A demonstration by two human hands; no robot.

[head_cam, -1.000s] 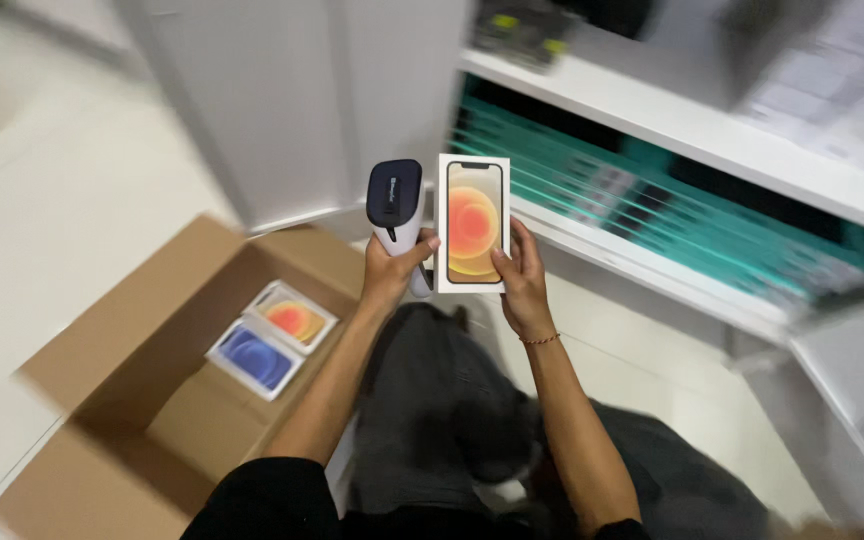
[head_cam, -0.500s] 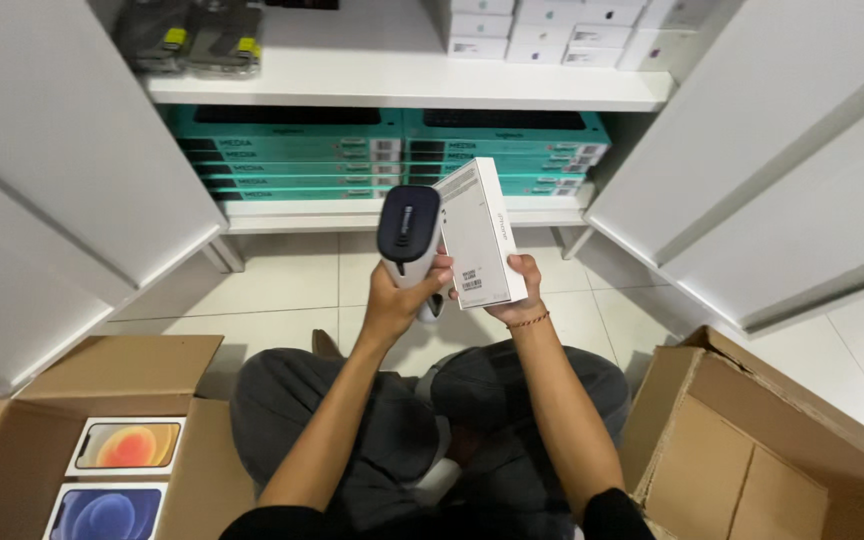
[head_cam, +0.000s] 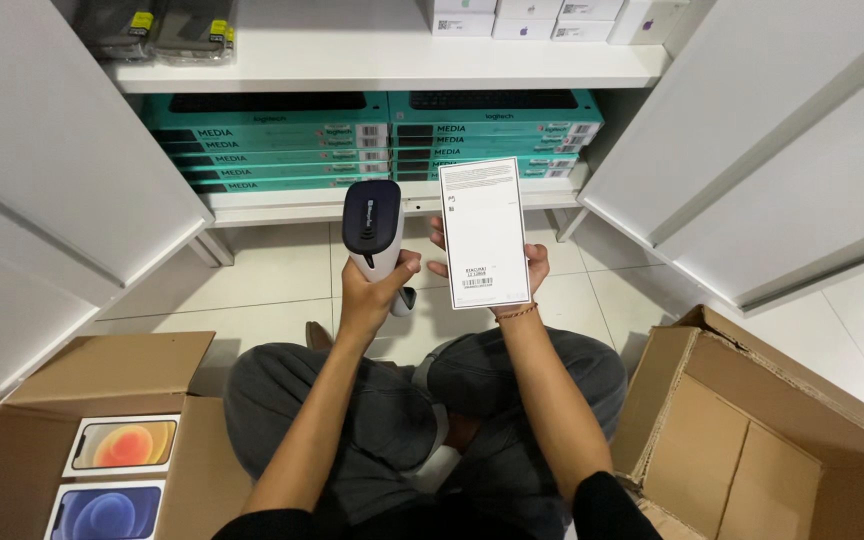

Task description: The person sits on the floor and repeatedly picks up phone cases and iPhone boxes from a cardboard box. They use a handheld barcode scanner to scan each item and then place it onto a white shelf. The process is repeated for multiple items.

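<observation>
My left hand (head_cam: pixel 375 290) grips a handheld barcode scanner (head_cam: pixel 372 225) with a dark head and a white handle, held upright. Beside it, my right hand (head_cam: pixel 527 275) holds a white phone box (head_cam: pixel 484 232) from behind and below. The box's plain back, with small print and a barcode label near the bottom, faces me. Scanner and box are side by side and a little apart, in front of an open white cabinet. I sit cross-legged on a tiled floor in grey trousers.
Teal flat boxes (head_cam: pixel 282 145) are stacked on the low shelf, with white boxes (head_cam: pixel 527 18) on the shelf above. White cabinet doors (head_cam: pixel 772 150) stand open either side. A cardboard box (head_cam: pixel 12 450) at left holds two phone boxes (head_cam: pixel 117 445); another carton (head_cam: pixel 752 440) sits at right.
The view swung to face the cabinet squarely. My right hand turned the phone box from its picture side to its plain back. The scanner stayed beside it in my left hand.
</observation>
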